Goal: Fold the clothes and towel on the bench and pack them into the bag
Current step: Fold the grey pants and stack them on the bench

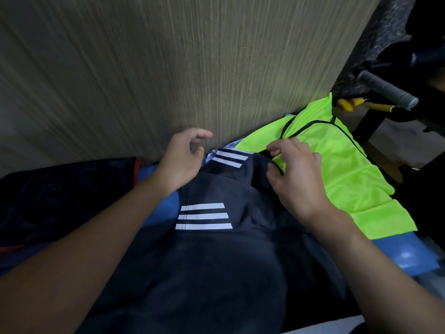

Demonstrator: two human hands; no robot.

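**Fig. 1. Hands at the far end of a dark garment, head view**

The hands are held apart. The left hand (185, 155) is raised over the far left corner of the dark garment (216, 261); its fingers are loosely curled and nothing is held in it. The right hand (296, 174) is placed at the garment's far right corner, where the black-trimmed edge of the neon-green vest (337, 165) is pinched between thumb and fingertips.

The dark garment is spread across the blue desk (404, 256), from the near edge of the view to the wood-grain panel (168, 68) behind it. Three white stripes (204, 215) are seen on its middle, and a second set (231, 157) at its far end, between the two hands. The vest is laid to the right of the garment, overlapping its far right corner.

To the left of the garment a dark item (60, 201) with an orange edge is seen; whether it is the bag cannot be told. Beyond the vest, far right of the garment, a grey-wrapped handle (385, 90) and a yellow object (354, 104) are visible.
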